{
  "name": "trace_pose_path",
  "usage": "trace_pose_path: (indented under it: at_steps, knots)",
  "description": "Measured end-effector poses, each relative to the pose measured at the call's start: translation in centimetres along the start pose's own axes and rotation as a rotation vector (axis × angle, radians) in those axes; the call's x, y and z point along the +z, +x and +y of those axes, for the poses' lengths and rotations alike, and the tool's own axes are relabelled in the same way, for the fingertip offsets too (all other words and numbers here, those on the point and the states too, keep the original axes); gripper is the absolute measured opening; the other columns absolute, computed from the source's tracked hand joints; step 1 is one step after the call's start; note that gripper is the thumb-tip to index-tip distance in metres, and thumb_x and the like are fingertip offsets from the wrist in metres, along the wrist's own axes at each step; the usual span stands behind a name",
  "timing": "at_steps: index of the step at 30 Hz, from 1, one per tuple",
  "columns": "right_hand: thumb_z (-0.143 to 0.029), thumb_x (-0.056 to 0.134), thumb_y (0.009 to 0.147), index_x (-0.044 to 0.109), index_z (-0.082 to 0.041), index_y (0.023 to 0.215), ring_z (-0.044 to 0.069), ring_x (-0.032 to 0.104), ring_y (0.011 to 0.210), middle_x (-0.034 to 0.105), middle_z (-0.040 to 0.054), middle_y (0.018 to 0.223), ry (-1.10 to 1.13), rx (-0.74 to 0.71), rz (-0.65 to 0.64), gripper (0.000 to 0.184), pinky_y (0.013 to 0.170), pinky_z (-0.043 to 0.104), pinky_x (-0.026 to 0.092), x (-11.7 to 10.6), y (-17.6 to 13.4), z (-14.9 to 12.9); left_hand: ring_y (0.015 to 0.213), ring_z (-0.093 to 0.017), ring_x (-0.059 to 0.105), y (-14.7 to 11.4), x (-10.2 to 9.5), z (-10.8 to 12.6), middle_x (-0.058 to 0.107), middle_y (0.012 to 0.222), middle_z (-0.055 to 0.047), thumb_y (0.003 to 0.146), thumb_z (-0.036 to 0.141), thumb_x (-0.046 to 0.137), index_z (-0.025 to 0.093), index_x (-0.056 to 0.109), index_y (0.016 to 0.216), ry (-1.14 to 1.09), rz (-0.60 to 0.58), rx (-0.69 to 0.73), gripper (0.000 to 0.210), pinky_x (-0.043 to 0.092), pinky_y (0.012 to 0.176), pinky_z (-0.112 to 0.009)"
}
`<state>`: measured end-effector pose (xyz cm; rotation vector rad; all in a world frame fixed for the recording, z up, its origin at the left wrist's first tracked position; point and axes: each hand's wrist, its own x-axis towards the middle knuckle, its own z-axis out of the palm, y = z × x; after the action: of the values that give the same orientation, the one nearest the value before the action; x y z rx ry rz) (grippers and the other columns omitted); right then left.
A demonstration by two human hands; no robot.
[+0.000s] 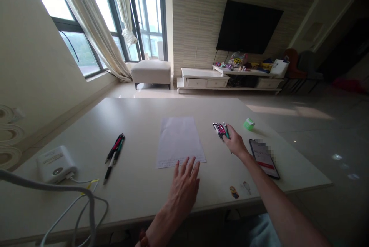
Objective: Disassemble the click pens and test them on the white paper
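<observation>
My left hand (186, 185) is spread with its fingers over the lower edge of a white sheet of paper (178, 135). Small lines of writing show along that bottom edge; the rest of the sheet looks blank. To the right of the paper, my right hand (235, 142) has its thumb and fingers closed around the right side of a row of pens (220, 130). A green pen is nearest the palm, with red, black and white ones beside it. My fingers hide part of the row. Another bunch of pens (114, 151) lies on the left of the table.
A phone (264, 158) lies beside my right forearm, with a small green-and-white box (249, 124) beyond it. On the left sits a white device (57, 165) with looping cables (91, 210). Stickers (234, 192) mark the table (138, 197) near its front edge.
</observation>
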<state>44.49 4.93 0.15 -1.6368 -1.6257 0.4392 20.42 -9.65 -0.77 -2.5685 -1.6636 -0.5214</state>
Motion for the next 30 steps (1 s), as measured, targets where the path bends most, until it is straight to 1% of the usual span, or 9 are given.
trace_pose_path:
  at_steps: [3, 5, 9, 11, 14, 16, 20, 25, 30]
  knots:
    - [-0.028, 0.054, 0.074, 0.05, -0.016, 0.127, 0.023, 0.061, 0.071, 0.068, 0.0093, 0.08, -0.239, 0.068, 0.036, 0.055, 0.063, 0.03, 0.042, 0.0, 2.1, 3.3, 0.129, -0.024, 0.034, -0.1, -2.9, -1.9, 0.041, 0.14, -0.007, 0.089, 0.022, 0.037, 0.022, 0.036, 0.134, 0.033, 0.048, -0.032, 0.045, 0.026, 0.107, -0.049]
    - [-0.031, 0.052, 0.076, 0.056, -0.014, 0.122, 0.025, 0.062, 0.078, 0.069, 0.0127, 0.086, -0.313, 0.13, 0.055, 0.049, 0.065, 0.03, 0.042, 0.3, 3.1, 5.2, 0.124, -0.022, 0.041, -0.3, -5.2, -4.1, 0.046, 0.136, -0.006, 0.09, 0.025, 0.036, 0.023, 0.04, 0.131, 0.041, 0.096, -0.082, 0.042, 0.029, 0.106, -0.045]
    - [-0.032, 0.05, 0.077, 0.064, -0.012, 0.109, 0.026, 0.063, 0.082, 0.07, 0.0149, 0.092, -0.312, 0.176, 0.088, 0.04, 0.064, 0.029, 0.042, 1.4, 4.1, 7.7, 0.095, -0.019, 0.061, -1.4, -8.8, -10.5, 0.063, 0.111, -0.005, 0.09, 0.032, 0.034, 0.021, 0.057, 0.112, -0.016, 0.128, -0.337, 0.033, 0.047, 0.083, -0.033]
    - [-0.032, 0.05, 0.077, 0.066, -0.014, 0.106, 0.025, 0.063, 0.083, 0.07, 0.0138, 0.093, -0.31, 0.183, 0.101, 0.038, 0.064, 0.028, 0.042, 1.8, 4.3, 8.3, 0.075, -0.017, 0.064, -2.3, -9.9, -14.0, 0.068, 0.094, -0.004, 0.088, 0.036, 0.036, 0.02, 0.06, 0.105, -0.05, 0.081, -0.49, 0.033, 0.048, 0.071, -0.027]
    - [-0.03, 0.048, 0.076, 0.068, -0.014, 0.102, 0.025, 0.063, 0.082, 0.069, 0.0144, 0.094, -0.32, 0.188, 0.114, 0.036, 0.065, 0.028, 0.042, 2.2, 4.5, 8.8, 0.073, -0.018, 0.064, -3.8, -10.6, -18.4, 0.07, 0.084, -0.005, 0.086, 0.038, 0.039, 0.02, 0.062, 0.102, 0.035, 0.047, -0.68, 0.033, 0.044, 0.066, -0.025]
    - [-0.028, 0.049, 0.075, 0.07, -0.014, 0.1, 0.026, 0.062, 0.081, 0.069, 0.0151, 0.093, -0.326, 0.185, 0.115, 0.035, 0.064, 0.029, 0.041, 2.3, 4.5, 9.1, 0.074, -0.019, 0.064, -4.8, -10.5, -20.3, 0.07, 0.086, -0.005, 0.085, 0.037, 0.04, 0.02, 0.063, 0.1, 0.073, -0.005, -0.739, 0.032, 0.042, 0.065, -0.025]
    - [-0.027, 0.051, 0.071, 0.071, -0.014, 0.095, 0.025, 0.061, 0.075, 0.069, 0.0143, 0.086, -0.315, 0.159, 0.111, 0.033, 0.063, 0.029, 0.041, 2.2, 4.4, 9.6, 0.078, -0.019, 0.064, -6.0, -9.8, -21.6, 0.07, 0.089, -0.005, 0.083, 0.037, 0.045, 0.021, 0.065, 0.094, 0.091, -0.05, -0.768, 0.027, 0.041, 0.067, -0.026]
    - [-0.03, 0.046, 0.072, 0.07, -0.009, 0.094, 0.026, 0.057, 0.076, 0.066, 0.0165, 0.082, -0.294, 0.14, 0.229, 0.039, 0.066, 0.033, 0.041, 1.7, 4.3, 9.7, 0.079, -0.023, 0.063, -5.8, -8.9, -21.0, 0.069, 0.085, -0.009, 0.079, 0.043, 0.052, 0.019, 0.064, 0.082, 0.137, -0.113, -0.851, 0.027, 0.04, 0.063, -0.027]
    - [-0.031, 0.044, 0.071, 0.07, -0.009, 0.087, 0.025, 0.055, 0.074, 0.063, 0.0138, 0.077, -0.262, 0.096, 0.297, 0.038, 0.069, 0.035, 0.041, 0.9, 3.4, 8.5, 0.082, -0.026, 0.063, -5.4, -8.4, -20.9, 0.068, 0.087, -0.015, 0.076, 0.032, 0.054, 0.013, 0.063, 0.089, 0.111, -0.172, -0.951, 0.024, 0.042, 0.066, -0.029]
